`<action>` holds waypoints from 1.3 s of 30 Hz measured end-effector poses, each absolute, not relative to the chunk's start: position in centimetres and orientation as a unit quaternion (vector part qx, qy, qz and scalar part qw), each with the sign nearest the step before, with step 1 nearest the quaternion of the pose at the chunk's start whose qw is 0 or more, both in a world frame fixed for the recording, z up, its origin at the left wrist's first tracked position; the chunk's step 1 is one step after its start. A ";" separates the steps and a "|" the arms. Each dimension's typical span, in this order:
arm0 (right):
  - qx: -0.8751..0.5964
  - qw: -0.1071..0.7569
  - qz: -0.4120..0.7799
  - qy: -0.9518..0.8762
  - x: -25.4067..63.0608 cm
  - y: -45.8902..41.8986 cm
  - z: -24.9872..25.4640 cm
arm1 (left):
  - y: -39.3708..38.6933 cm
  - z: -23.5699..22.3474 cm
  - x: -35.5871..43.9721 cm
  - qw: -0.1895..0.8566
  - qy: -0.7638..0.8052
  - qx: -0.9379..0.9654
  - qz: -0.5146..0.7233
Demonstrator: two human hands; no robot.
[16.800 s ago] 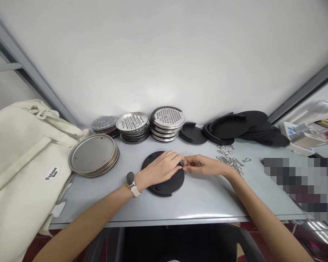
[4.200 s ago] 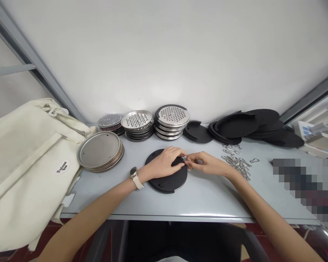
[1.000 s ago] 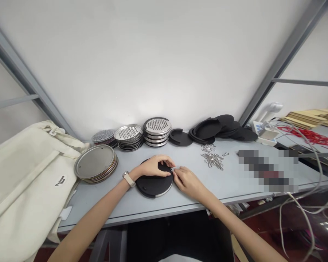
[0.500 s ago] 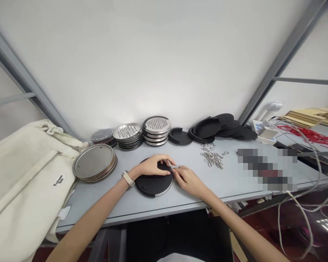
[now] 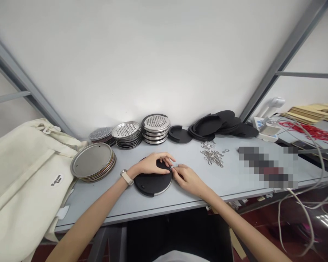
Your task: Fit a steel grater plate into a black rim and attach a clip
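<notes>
A round black disc-shaped piece lies flat on the table, with a silvery metal rim showing at its lower right. Across its upper part rests my left hand, the thumb lying on the black surface and the arched fingers apart from it. At the disc's right edge my right hand pinches a small metal carabiner clip, mostly covered by the fingertips. More metal clips lie in a loose heap to the right of my hands.
Grater discs stand stacked along the wall, beside perforated plates. Plain metal discs are piled at left, near a cream bag. Black covers are heaped at back right. Cables and red cords lie far right.
My left fingers have lifted slightly away from the clip, where they were close to it before. My right hand keeps its pinch at the disc's edge. The view has shifted slightly.
</notes>
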State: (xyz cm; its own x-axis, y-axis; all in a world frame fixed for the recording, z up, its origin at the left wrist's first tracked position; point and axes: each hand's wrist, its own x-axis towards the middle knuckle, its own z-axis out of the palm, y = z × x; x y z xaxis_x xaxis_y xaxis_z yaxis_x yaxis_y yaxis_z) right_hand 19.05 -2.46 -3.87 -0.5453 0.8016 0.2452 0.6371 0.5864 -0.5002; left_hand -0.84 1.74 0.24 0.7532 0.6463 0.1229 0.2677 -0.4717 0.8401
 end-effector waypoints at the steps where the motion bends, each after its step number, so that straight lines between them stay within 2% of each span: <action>1: -0.415 0.234 0.186 -0.859 19.1 -2.5 -3.9 | 1.8 0.2 -0.9 0.434 0.273 0.830 0.221; 12: -0.423 0.268 0.214 -0.839 19.1 -2.6 -3.9 | 1.9 -0.1 -1.0 0.432 0.265 0.831 0.228; 39: -0.423 0.249 0.184 -0.852 19.2 -2.5 -4.3 | 1.9 -0.1 -0.8 0.419 0.277 0.834 0.226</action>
State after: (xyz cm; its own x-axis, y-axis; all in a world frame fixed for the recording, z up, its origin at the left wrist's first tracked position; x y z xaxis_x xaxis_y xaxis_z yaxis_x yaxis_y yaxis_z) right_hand 19.22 -2.52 -4.26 -0.5185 0.8117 0.2689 0.6286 0.5750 -0.5237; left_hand -0.81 1.90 -0.08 0.7438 0.6525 0.1452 0.2727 -0.4945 0.8253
